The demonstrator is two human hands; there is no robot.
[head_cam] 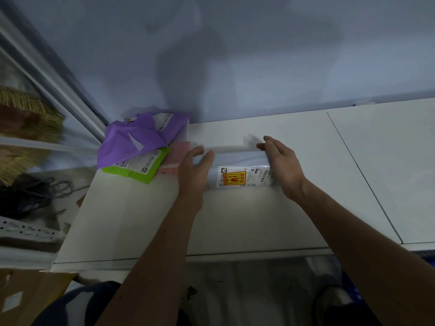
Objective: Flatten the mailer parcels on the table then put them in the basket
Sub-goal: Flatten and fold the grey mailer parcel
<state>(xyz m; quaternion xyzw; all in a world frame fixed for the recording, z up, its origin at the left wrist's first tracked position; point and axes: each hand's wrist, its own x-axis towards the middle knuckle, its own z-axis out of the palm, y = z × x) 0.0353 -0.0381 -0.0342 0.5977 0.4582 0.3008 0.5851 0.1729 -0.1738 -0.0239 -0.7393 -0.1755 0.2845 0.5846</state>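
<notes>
White mailer parcel point(240, 176) lies between left hand point(195, 168) and right hand point(282, 164), each grip open, pressing its ends.

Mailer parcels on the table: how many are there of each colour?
Purple mailer: 1
Green mailer: 1
Pink mailer: 1
White mailer: 1
Total: 4 in view; the pile on the left may hide more.

Mailer pile point(138, 147) crowds the table's point(259, 220) left corner; right side open.
</notes>
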